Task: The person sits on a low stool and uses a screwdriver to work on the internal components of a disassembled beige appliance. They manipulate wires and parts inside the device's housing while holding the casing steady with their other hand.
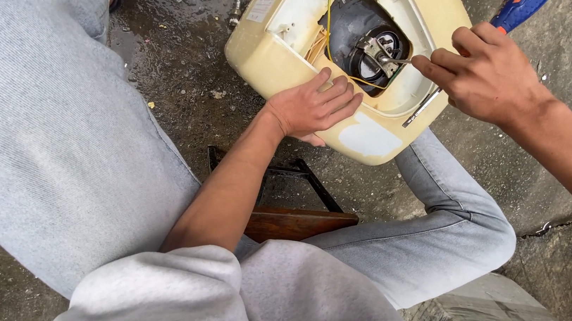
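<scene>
While left hand [313, 107] lies flat, grip open, on cream housing [366, 137], right hand [483, 75] pinches screwdriver [425, 104].

The opening in the cream appliance casing [366, 137] is crowded: a black round part [355, 37] and yellow wires [329, 16] fill its middle, the left hand [313, 107] lies flat across the near rim, and the right hand [486, 72] blocks the far side. Bare wet concrete floor [181, 79] lies open left of the casing, between it and the grey trouser leg [42, 121].
</scene>
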